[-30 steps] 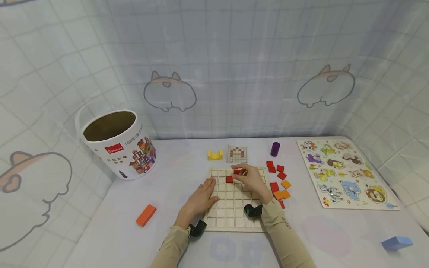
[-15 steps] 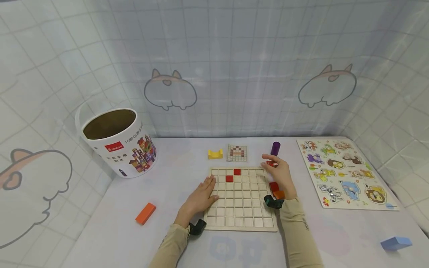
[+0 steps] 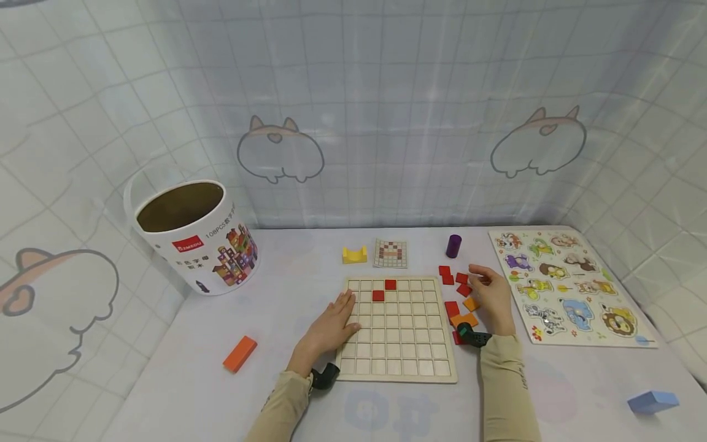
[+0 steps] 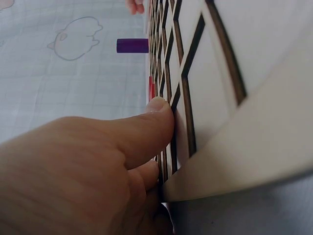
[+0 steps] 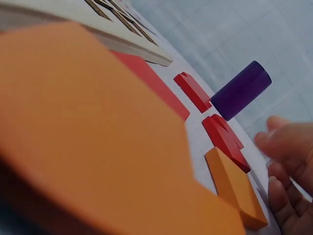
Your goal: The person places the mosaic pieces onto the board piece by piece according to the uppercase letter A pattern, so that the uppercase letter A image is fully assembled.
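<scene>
A pale wooden grid board [image 3: 400, 344] lies mid-table, with one red square tile [image 3: 391, 284] in its top row and another red tile [image 3: 378, 296] one row down, to the left. My left hand [image 3: 329, 328] rests on the board's left edge, its thumb [image 4: 159, 115] on the grid and its fingers straight. Right of the board, my right hand [image 3: 493, 298] hovers beside loose red tiles [image 3: 464, 289] and orange tiles [image 3: 464, 320]. In the right wrist view its fingers [image 5: 293, 147] are loosely bent beside an orange tile [image 5: 234, 188], with nothing between them.
Behind the board stand a yellow notched block [image 3: 355, 255], a small pattern card [image 3: 390, 253] and a purple cylinder [image 3: 453, 246]. An animal puzzle board [image 3: 574, 288] lies at right, a blue block [image 3: 653, 401] at front right. Leftward are an orange block [image 3: 240, 354] and a white bucket [image 3: 193, 245].
My right hand has left the red tile in the board's top row and moved right, past the near tiles, to the outer side of the loose tiles. My left hand stays put.
</scene>
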Action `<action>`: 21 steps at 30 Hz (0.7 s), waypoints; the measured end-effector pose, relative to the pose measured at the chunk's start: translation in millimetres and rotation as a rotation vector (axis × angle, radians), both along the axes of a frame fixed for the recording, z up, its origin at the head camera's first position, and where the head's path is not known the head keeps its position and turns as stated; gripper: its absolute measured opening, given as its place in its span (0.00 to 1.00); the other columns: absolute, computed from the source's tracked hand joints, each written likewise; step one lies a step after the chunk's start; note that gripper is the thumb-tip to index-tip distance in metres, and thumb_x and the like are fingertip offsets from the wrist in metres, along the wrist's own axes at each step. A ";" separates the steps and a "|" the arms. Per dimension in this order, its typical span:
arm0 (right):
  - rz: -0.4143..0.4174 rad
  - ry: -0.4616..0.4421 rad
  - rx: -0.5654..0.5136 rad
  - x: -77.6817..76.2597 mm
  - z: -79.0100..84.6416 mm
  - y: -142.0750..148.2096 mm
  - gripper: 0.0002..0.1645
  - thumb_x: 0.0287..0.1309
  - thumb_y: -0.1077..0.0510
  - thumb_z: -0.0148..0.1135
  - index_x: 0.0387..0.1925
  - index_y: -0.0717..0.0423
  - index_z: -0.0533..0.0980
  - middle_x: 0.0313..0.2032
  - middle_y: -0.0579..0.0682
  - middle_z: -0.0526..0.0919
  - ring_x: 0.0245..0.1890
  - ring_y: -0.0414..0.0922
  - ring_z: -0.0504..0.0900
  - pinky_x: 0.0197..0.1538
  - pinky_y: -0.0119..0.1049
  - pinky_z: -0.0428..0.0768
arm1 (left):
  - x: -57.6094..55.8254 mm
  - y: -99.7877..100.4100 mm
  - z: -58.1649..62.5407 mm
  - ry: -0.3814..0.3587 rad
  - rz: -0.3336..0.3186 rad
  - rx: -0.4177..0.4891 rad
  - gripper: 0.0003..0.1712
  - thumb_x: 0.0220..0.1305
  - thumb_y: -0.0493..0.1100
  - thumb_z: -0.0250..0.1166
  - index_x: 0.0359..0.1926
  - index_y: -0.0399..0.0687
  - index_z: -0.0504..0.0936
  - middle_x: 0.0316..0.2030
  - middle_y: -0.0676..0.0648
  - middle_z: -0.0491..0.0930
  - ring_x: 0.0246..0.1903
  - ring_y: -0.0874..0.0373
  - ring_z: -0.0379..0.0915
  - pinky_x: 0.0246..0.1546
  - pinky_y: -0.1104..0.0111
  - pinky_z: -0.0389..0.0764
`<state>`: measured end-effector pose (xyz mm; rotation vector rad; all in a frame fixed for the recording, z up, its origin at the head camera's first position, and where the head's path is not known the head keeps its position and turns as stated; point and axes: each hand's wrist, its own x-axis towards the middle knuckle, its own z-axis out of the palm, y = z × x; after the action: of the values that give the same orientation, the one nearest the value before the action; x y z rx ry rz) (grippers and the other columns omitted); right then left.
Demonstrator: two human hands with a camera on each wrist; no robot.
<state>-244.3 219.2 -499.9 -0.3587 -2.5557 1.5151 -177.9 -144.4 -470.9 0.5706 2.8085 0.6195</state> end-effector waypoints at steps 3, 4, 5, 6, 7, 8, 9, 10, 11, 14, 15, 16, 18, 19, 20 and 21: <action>0.038 -0.005 0.067 -1.3 -0.6 0.0 0.21 0.65 0.62 0.54 0.58 0.58 0.76 0.50 0.62 0.79 0.43 0.50 0.74 0.37 0.27 0.75 | -0.2 -0.2 0.2 -0.002 0.002 0.000 0.39 0.73 0.50 0.53 0.74 0.33 0.51 0.76 0.38 0.45 0.76 0.43 0.41 0.75 0.49 0.50; 0.053 -0.004 0.087 -1.6 -0.5 -0.1 0.21 0.64 0.63 0.54 0.58 0.59 0.76 0.51 0.62 0.79 0.44 0.51 0.74 0.40 0.30 0.75 | -0.1 -0.3 0.3 -0.002 0.001 0.000 0.39 0.73 0.50 0.52 0.74 0.33 0.50 0.76 0.38 0.45 0.76 0.43 0.41 0.75 0.49 0.50; 0.069 -0.002 0.099 -1.9 -0.3 -0.4 0.22 0.64 0.63 0.54 0.58 0.60 0.75 0.52 0.63 0.79 0.45 0.53 0.74 0.42 0.33 0.75 | 0.1 -0.6 0.3 -0.002 0.000 0.003 0.39 0.73 0.50 0.52 0.74 0.33 0.50 0.76 0.38 0.45 0.76 0.43 0.40 0.75 0.49 0.50; 0.085 -0.008 0.102 -2.0 -0.2 -0.6 0.22 0.64 0.63 0.54 0.59 0.60 0.75 0.53 0.64 0.78 0.46 0.54 0.73 0.45 0.36 0.75 | 0.4 -0.9 0.2 0.000 -0.004 0.011 0.39 0.73 0.50 0.52 0.74 0.33 0.50 0.76 0.37 0.45 0.76 0.42 0.40 0.75 0.49 0.50; 0.097 -0.012 0.106 -2.0 -0.2 -0.8 0.22 0.64 0.63 0.54 0.59 0.60 0.75 0.54 0.64 0.77 0.48 0.54 0.72 0.48 0.39 0.75 | 0.7 -1.3 -0.1 0.001 -0.008 0.017 0.39 0.73 0.50 0.52 0.74 0.33 0.50 0.76 0.37 0.44 0.76 0.42 0.40 0.75 0.49 0.49; 0.108 -0.019 0.104 -1.7 -0.1 -1.0 0.22 0.64 0.62 0.55 0.60 0.59 0.74 0.55 0.64 0.77 0.49 0.55 0.72 0.51 0.41 0.74 | 1.3 -1.6 -0.1 0.003 -0.011 0.024 0.39 0.73 0.50 0.51 0.74 0.33 0.50 0.76 0.37 0.44 0.76 0.42 0.39 0.75 0.49 0.48; 0.118 -0.026 0.100 -1.6 -0.3 -1.1 0.23 0.64 0.62 0.55 0.60 0.59 0.74 0.56 0.64 0.76 0.49 0.55 0.71 0.52 0.43 0.74 | 1.8 -1.9 -0.2 0.010 -0.017 0.026 0.39 0.73 0.51 0.51 0.74 0.32 0.50 0.76 0.36 0.44 0.76 0.42 0.40 0.75 0.48 0.49; 0.127 -0.030 0.096 -1.3 -0.5 -1.2 0.23 0.64 0.62 0.55 0.61 0.59 0.73 0.57 0.64 0.75 0.50 0.56 0.71 0.54 0.45 0.74 | 1.9 -2.0 -0.6 0.015 -0.021 0.032 0.39 0.73 0.51 0.51 0.74 0.32 0.50 0.76 0.36 0.45 0.76 0.41 0.39 0.75 0.48 0.48; 0.132 -0.034 0.090 -0.9 -0.6 -1.4 0.23 0.64 0.61 0.56 0.61 0.59 0.73 0.58 0.64 0.75 0.51 0.56 0.70 0.56 0.46 0.73 | 2.0 -2.2 -0.9 0.017 -0.024 0.037 0.39 0.73 0.51 0.51 0.74 0.32 0.50 0.76 0.35 0.45 0.76 0.41 0.39 0.75 0.48 0.48; 0.131 -0.033 0.077 0.2 -1.5 -1.7 0.23 0.65 0.61 0.57 0.61 0.59 0.73 0.58 0.63 0.75 0.52 0.56 0.70 0.58 0.47 0.73 | 1.8 -2.1 -2.0 0.023 -0.024 0.035 0.39 0.73 0.51 0.51 0.74 0.32 0.50 0.76 0.35 0.45 0.76 0.41 0.40 0.75 0.48 0.49; 0.127 -0.029 0.077 0.5 -1.8 -1.9 0.23 0.65 0.60 0.57 0.61 0.59 0.73 0.58 0.63 0.75 0.53 0.56 0.70 0.58 0.48 0.73 | 1.3 -2.0 -2.6 0.021 -0.023 0.026 0.39 0.73 0.50 0.52 0.74 0.32 0.50 0.76 0.36 0.45 0.76 0.41 0.40 0.75 0.48 0.49; 0.123 -0.027 0.078 0.7 -2.1 -2.2 0.23 0.65 0.60 0.57 0.61 0.59 0.73 0.58 0.63 0.75 0.53 0.56 0.70 0.58 0.48 0.73 | 0.6 -1.9 -3.4 0.015 -0.018 0.025 0.39 0.73 0.50 0.52 0.74 0.32 0.50 0.76 0.36 0.44 0.76 0.41 0.40 0.75 0.48 0.49; 0.109 -0.022 0.086 0.5 -2.5 -2.8 0.22 0.65 0.59 0.57 0.60 0.59 0.74 0.56 0.63 0.76 0.52 0.56 0.72 0.56 0.46 0.74 | -0.6 -1.6 -4.9 0.012 -0.012 0.005 0.39 0.73 0.49 0.52 0.74 0.33 0.50 0.76 0.37 0.45 0.76 0.42 0.40 0.75 0.48 0.50; 0.102 -0.021 0.092 0.1 -2.9 -3.2 0.22 0.65 0.59 0.57 0.60 0.59 0.75 0.55 0.63 0.77 0.52 0.56 0.72 0.55 0.45 0.75 | -1.2 -1.5 -5.4 0.011 -0.009 -0.002 0.39 0.73 0.49 0.52 0.74 0.34 0.50 0.76 0.37 0.45 0.76 0.42 0.40 0.75 0.48 0.50; 0.096 -0.018 0.099 -0.3 -3.1 -3.6 0.22 0.65 0.59 0.58 0.59 0.59 0.75 0.54 0.63 0.78 0.51 0.56 0.73 0.53 0.44 0.75 | -1.4 -1.3 -5.6 0.012 -0.007 -0.005 0.39 0.73 0.49 0.52 0.74 0.34 0.50 0.76 0.37 0.45 0.76 0.42 0.41 0.75 0.48 0.51; 0.089 -0.017 0.101 -0.6 -3.3 -4.0 0.21 0.65 0.59 0.58 0.59 0.59 0.75 0.53 0.63 0.78 0.50 0.56 0.73 0.51 0.42 0.75 | -1.5 -1.0 -5.6 0.010 -0.004 -0.009 0.39 0.73 0.49 0.52 0.74 0.34 0.50 0.76 0.38 0.45 0.76 0.42 0.41 0.75 0.49 0.51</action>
<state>-244.9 215.1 -503.3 -0.2500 -2.6822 1.4097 -179.4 -145.4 -476.4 0.5788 2.8179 0.6051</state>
